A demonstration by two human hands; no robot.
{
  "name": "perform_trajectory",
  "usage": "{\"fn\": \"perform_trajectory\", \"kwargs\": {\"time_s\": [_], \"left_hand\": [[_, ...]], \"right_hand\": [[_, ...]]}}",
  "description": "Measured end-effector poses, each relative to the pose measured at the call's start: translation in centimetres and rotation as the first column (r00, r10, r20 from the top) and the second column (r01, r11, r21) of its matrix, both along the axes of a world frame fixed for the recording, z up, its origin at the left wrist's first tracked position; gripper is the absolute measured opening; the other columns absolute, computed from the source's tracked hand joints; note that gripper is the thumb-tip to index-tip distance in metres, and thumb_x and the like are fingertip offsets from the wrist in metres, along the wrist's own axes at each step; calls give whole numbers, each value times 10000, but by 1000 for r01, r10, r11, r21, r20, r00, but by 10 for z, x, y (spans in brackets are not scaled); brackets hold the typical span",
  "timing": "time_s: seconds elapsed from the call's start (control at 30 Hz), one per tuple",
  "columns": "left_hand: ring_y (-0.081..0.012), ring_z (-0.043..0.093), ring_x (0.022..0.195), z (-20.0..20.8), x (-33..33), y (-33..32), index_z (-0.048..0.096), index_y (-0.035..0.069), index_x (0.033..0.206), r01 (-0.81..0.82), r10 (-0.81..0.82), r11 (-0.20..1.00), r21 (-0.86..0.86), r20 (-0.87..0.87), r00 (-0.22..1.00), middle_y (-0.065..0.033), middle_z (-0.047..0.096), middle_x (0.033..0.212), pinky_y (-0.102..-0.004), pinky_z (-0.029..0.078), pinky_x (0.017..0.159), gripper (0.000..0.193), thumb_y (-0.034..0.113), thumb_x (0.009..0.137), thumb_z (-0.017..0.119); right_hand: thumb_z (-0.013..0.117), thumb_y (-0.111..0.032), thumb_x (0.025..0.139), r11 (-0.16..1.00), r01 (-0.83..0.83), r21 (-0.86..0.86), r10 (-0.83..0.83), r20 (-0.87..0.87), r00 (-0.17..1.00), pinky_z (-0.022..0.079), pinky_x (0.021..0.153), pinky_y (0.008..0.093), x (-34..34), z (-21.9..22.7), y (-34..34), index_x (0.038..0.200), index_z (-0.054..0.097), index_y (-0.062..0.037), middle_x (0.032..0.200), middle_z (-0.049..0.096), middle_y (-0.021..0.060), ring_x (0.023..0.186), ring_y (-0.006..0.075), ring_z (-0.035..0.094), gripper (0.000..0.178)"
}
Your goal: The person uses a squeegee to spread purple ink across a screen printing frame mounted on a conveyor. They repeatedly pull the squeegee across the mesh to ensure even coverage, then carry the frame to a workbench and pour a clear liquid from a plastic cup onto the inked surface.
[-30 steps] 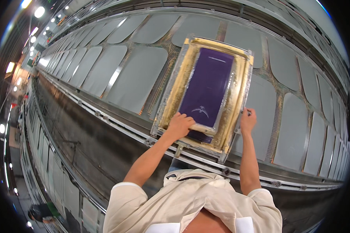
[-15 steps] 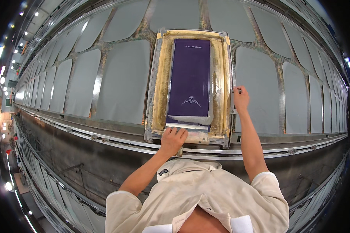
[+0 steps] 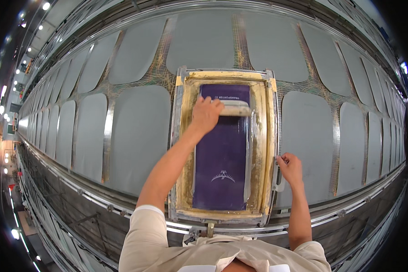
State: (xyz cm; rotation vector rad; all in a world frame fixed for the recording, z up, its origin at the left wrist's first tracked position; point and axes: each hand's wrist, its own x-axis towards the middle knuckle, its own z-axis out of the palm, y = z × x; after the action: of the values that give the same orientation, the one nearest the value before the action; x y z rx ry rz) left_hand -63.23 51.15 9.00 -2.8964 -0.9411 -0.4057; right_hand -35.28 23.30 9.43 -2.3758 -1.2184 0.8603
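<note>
Left hand (image 3: 206, 114) closing around a pale, flat squeegee (image 3: 233, 109), pressing it across the upper end of the purple rectangular mesh screen (image 3: 222, 158) at frame centre. Right hand (image 3: 290, 167) gripping the right rail of the metal, yellow-stained printing frame (image 3: 264, 136). Lying all around on the long worktop (image 3: 77, 195): rows of grey rounded fabric panels (image 3: 133, 136), stretching toward the upper left.

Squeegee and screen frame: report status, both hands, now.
Left hand gripping squeegee at far end of purple screen. Right hand holding right rail of screen frame. Nothing lying on the screen in the squeegee's way.
</note>
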Motion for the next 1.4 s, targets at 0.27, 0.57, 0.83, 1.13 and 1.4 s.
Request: {"fn": "perform_trajectory", "kwargs": {"time_s": [0.27, 0.57, 0.83, 1.13, 1.4], "left_hand": [[-286, 690, 906, 40, 42, 80, 726, 145, 964, -17, 8, 979, -202, -48, 999, -50, 717, 877, -476, 501, 819, 241, 230, 751, 800], [-323, 722, 860, 29, 38, 74, 761, 183, 912, -159, 130, 958, -237, -132, 983, -83, 740, 843, -455, 571, 790, 211, 281, 731, 811], [-245, 690, 882, 46, -14, -74, 754, 163, 910, -91, 49, 948, -304, -144, 988, -39, 718, 884, -387, 484, 821, 115, 197, 804, 723], [-207, 646, 843, 41, -90, -294, 713, 149, 843, -88, 75, 943, -322, -53, 996, -43, 664, 849, -384, 444, 810, 70, 146, 787, 671], [-196, 660, 856, 43, -71, -232, 707, 189, 876, -50, -7, 913, -405, -137, 991, -2, 686, 885, -387, 411, 809, 97, 154, 788, 684]], "right_hand": [[820, -312, 784, 682, -536, 498, 373, 393, 840, 449, 1008, 453, -14, 64, 236, 1155, 713, -85, 1118, 691, 158, 1179, 348, 569, 447], [885, -251, 686, 734, -643, 217, 563, 335, 756, 533, 820, 451, -39, 15, 301, 854, 756, -78, 796, 707, 140, 844, 363, 671, 273], [847, -224, 691, 619, -697, 362, 592, 367, 717, 535, 753, 458, -90, 28, 151, 790, 742, -78, 716, 689, 134, 747, 355, 663, 205], [838, -106, 623, 676, -673, 301, 619, 264, 740, 455, 921, 425, -162, 35, -63, 938, 739, -57, 869, 700, 121, 887, 323, 650, 334], [827, -192, 713, 651, -742, 162, 720, 181, 671, 472, 843, 452, -139, 55, 0, 869, 763, -108, 795, 699, 91, 833, 319, 660, 189]]}}
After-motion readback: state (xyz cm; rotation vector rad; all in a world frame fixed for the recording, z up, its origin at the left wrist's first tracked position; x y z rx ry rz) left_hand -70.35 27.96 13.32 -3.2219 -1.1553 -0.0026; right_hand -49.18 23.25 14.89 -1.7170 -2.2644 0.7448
